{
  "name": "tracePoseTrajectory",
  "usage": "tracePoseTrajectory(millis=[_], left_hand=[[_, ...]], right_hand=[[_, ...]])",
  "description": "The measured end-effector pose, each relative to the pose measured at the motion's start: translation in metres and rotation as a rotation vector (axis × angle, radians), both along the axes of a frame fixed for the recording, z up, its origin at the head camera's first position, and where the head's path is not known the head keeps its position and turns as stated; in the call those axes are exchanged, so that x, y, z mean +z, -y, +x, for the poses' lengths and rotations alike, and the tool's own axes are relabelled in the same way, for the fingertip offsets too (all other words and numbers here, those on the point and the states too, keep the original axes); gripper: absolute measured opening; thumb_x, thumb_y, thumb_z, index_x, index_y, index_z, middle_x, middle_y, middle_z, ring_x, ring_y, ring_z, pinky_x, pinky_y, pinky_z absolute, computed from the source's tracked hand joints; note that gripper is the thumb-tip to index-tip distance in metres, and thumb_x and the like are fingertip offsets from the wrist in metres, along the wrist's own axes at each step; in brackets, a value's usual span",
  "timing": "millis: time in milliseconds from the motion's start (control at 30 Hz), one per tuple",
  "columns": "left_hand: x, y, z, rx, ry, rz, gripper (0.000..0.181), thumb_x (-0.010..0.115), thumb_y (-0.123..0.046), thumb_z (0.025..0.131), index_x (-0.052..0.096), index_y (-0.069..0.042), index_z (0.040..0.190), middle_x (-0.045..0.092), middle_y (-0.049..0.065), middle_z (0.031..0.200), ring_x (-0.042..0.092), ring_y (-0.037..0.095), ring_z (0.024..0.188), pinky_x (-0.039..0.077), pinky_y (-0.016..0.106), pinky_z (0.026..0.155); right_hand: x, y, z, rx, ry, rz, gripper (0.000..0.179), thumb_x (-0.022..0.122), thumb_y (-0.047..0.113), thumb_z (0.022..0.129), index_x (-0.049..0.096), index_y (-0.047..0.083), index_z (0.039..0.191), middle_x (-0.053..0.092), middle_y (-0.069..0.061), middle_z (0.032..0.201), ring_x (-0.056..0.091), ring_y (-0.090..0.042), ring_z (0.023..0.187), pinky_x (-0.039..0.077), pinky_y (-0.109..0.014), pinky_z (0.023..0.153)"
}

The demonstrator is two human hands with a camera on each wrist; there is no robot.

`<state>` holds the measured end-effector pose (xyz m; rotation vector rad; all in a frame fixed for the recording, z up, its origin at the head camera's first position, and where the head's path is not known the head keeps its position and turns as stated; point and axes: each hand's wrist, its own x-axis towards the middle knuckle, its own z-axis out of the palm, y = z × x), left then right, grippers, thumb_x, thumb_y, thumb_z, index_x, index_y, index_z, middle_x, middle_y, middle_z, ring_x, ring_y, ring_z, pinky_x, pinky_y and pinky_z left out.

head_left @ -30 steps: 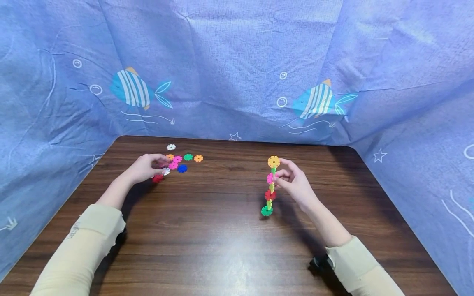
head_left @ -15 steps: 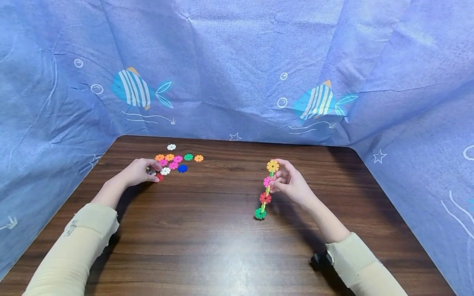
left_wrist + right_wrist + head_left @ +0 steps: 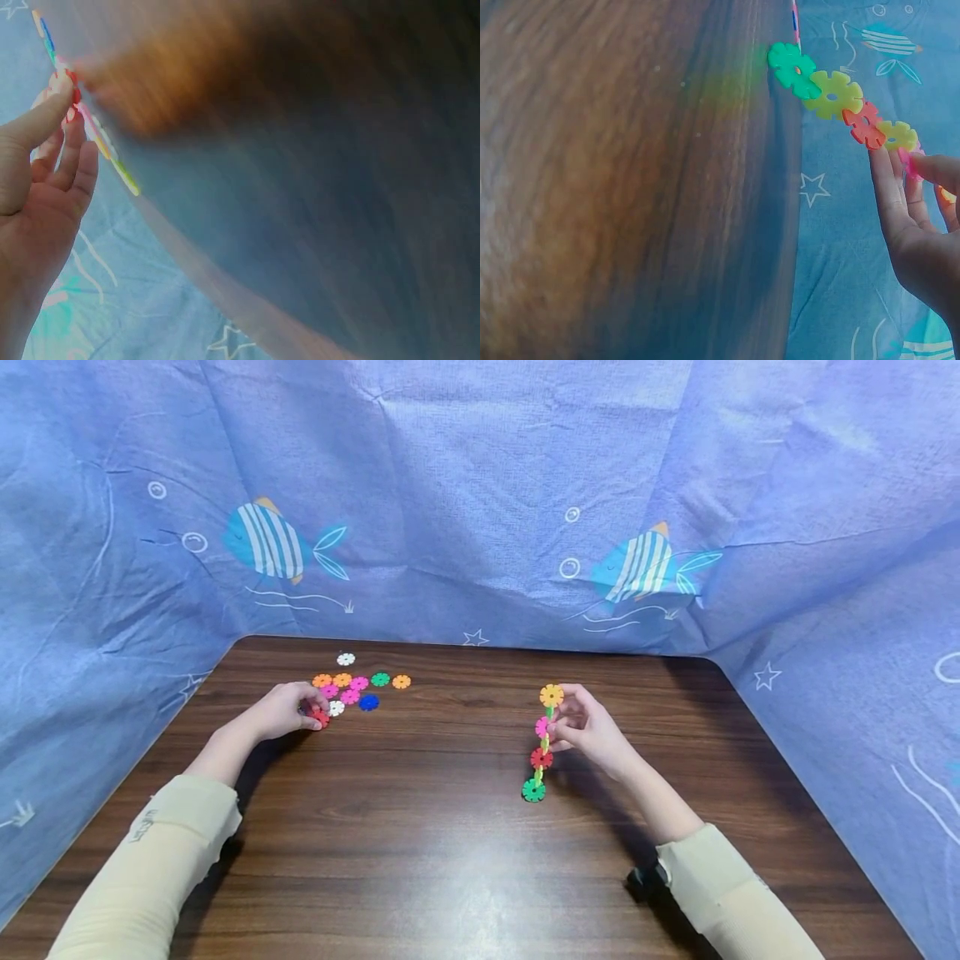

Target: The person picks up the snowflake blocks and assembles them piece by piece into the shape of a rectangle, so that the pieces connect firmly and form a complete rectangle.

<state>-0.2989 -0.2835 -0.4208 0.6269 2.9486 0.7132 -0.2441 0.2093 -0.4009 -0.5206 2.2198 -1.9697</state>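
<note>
At the left of the table, my left hand (image 3: 282, 710) pinches a red notched flower disc (image 3: 321, 717) between thumb and fingers. The left wrist view shows that red disc (image 3: 73, 94) with the thumb against its face. Over the right half, my right hand (image 3: 597, 739) holds a chain of interlocked flower discs (image 3: 542, 759) by its pink disc (image 3: 542, 727). An orange-yellow disc (image 3: 551, 696) tops the chain and a green one (image 3: 533, 790) ends it below. From the right wrist, a yellow disc (image 3: 835, 95) shows slotted between green and red ones.
Around the left fingertips lie loose flower discs, among them a white one (image 3: 336, 708), a blue one (image 3: 368, 702), a green one (image 3: 380, 679) and an orange one (image 3: 402, 682). Another white disc (image 3: 346, 658) lies farther back. A blue fish-print cloth (image 3: 480, 510) hangs behind the brown table (image 3: 420, 827).
My left hand has moved left and nearer from over the pink and white discs, and now pinches the red disc. The chain's lower end swung left, then slightly back, in my right hand.
</note>
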Motion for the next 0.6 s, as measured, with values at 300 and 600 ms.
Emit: tracePoseTrajectory(millis=[300, 600], left_hand=[[0.009, -0.010, 0.000, -0.007, -0.075, 0.041, 0.010, 0.076, -0.006, 0.078, 0.068, -0.007, 0.085, 0.065, 0.003, 0.081, 0.056, 0.014, 0.074, 0.047, 0.036, 0.071], [0.033, -0.046, 0.008, 0.042, -0.156, 0.208, 0.009, 0.074, -0.007, 0.080, 0.068, -0.006, 0.086, 0.067, 0.004, 0.075, 0.056, 0.012, 0.069, 0.045, 0.024, 0.063]], right_hand=[[-0.002, 0.003, -0.001, -0.011, 0.009, -0.005, 0.045, 0.048, -0.016, 0.083, 0.039, -0.004, 0.125, 0.048, -0.024, 0.100, 0.061, -0.013, 0.077, 0.056, -0.047, 0.066], [-0.005, 0.002, -0.004, -0.047, 0.019, 0.011, 0.043, 0.047, -0.015, 0.084, 0.040, -0.004, 0.125, 0.050, -0.013, 0.098, 0.059, -0.013, 0.080, 0.057, -0.046, 0.067]])
